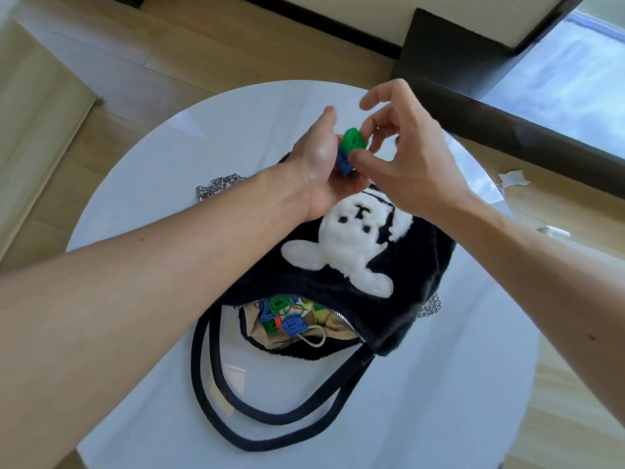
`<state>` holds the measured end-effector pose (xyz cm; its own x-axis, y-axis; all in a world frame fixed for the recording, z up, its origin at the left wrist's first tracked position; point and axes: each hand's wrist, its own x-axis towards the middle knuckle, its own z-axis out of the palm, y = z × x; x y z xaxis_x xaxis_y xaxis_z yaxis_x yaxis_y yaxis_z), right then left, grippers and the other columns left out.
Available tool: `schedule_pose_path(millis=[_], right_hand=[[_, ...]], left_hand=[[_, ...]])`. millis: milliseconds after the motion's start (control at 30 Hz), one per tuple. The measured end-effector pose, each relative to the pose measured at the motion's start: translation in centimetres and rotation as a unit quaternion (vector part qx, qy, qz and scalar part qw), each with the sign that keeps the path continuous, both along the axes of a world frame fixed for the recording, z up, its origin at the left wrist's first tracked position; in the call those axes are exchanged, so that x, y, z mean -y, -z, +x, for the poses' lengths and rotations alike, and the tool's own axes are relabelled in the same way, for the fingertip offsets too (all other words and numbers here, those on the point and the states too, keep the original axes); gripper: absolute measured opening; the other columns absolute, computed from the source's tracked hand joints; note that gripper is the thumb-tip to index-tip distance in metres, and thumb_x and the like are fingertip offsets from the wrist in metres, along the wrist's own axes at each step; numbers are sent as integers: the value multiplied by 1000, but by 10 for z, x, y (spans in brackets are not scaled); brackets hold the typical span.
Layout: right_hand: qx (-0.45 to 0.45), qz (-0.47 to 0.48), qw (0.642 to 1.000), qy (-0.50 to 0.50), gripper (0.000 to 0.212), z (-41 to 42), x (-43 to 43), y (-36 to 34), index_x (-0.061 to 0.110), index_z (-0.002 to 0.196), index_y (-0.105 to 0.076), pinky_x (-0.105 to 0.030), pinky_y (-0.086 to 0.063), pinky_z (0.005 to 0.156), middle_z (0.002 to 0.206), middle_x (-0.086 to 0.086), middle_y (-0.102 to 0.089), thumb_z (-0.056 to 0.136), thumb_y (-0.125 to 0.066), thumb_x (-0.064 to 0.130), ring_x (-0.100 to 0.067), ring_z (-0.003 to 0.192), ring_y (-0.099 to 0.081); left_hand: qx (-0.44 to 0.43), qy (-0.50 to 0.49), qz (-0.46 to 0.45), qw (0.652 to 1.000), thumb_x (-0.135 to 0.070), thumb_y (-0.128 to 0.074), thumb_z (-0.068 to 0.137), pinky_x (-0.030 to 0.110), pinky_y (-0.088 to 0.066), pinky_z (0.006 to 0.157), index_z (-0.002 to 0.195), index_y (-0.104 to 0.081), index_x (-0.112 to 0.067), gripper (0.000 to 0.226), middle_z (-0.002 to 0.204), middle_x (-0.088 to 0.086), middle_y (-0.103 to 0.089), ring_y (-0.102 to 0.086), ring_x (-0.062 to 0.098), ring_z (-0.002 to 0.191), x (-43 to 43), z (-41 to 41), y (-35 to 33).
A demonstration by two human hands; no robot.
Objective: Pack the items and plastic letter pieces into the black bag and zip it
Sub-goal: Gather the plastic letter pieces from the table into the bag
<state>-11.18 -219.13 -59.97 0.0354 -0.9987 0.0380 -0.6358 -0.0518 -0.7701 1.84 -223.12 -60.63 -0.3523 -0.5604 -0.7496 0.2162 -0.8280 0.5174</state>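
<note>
Several plastic letter pieces are held over the far edge of the black bag. Blue and red ones are gripped in the curled left hand, and a green one is pinched by the right hand. More are seen inside the unzipped mouth. Risks judged: pieces spilled onto the counter, the opening being well apart from both hands; white cord snagged in the zip.
</note>
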Motion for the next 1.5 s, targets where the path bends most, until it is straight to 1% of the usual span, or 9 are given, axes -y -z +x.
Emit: schedule_pose_path(millis=[167,333,500,600,800,1000,1133,1267,1500], right_hand=[[-25,24,997,-73,47,29,-28,-26,8,119,-54,-41,-51,79,101,-5,-64,77,-74,11,-23,93,-57],[16,18,994,-108,52,41,-72,-31,9,115,-55,-20,-44,79,108,-5,-55,76,-79,35,-17,91,-52],[-294,27,920,-259,74,43,-106,-12,22,125,-47,-37,-42,92,118,0,-44,68,-75,59,-19,99,-47],[-387,20,878,-281,52,44,-113,1,19,122,-49,-38,-41,91,115,-1,-48,79,-72,36,-23,100,-51],[-293,48,936,-189,12,30,-100,3,24,95,-58,-36,-38,66,86,0,-63,83,-62,22,-30,81,-57],[-268,57,947,-168,12,20,-99,6,25,88,-58,-32,-36,64,79,5,-62,82,-67,32,-26,78,-56],[-258,69,951,-158,12,20,-96,1,27,87,-59,-31,-35,63,77,7,-60,79,-67,29,-24,76,-55],[-253,76,951,-159,12,23,-96,-2,27,89,-60,-31,-38,63,80,5,-62,79,-67,28,-24,77,-57],[-248,110,943,-190,17,23,-105,-4,26,91,-60,-33,-42,62,82,3,-64,75,-63,20,-23,79,-57]], left_hand=[[46,-55,-48,996,-37,-45,104,20,-46,47,81,-64,-14,37,73,2,-57,-50,11,55,-34,13,-14],[109,-209,-43,971,-37,-39,105,21,-33,41,80,-55,-11,40,70,5,-55,-40,11,46,-89,52,-28],[142,-256,58,955,-38,-37,105,20,-25,38,81,-54,-9,41,68,8,-54,-37,11,45,-165,79,-23],[159,-225,128,953,-33,-34,106,20,-28,38,82,-52,-8,39,69,10,-53,-38,14,51,-205,75,-3],[114,-220,180,952,-26,-33,107,25,-38,51,84,-53,-7,35,76,12,-53,-47,19,58,-210,41,26],[79,-233,121,962,-7,-38,101,39,-57,80,111,-63,-4,27,118,19,-65,-64,32,105,-178,17,16],[82,-166,39,982,14,-31,91,48,-52,98,95,-60,3,31,89,16,-60,-57,29,88,-174,18,6],[87,-56,-46,994,23,-25,80,36,-50,98,127,-52,9,56,108,16,-59,-56,28,105,-182,26,3],[179,28,-119,976,21,-32,74,39,-46,107,133,-57,-9,71,125,10,-66,-59,24,121,-198,52,16]])
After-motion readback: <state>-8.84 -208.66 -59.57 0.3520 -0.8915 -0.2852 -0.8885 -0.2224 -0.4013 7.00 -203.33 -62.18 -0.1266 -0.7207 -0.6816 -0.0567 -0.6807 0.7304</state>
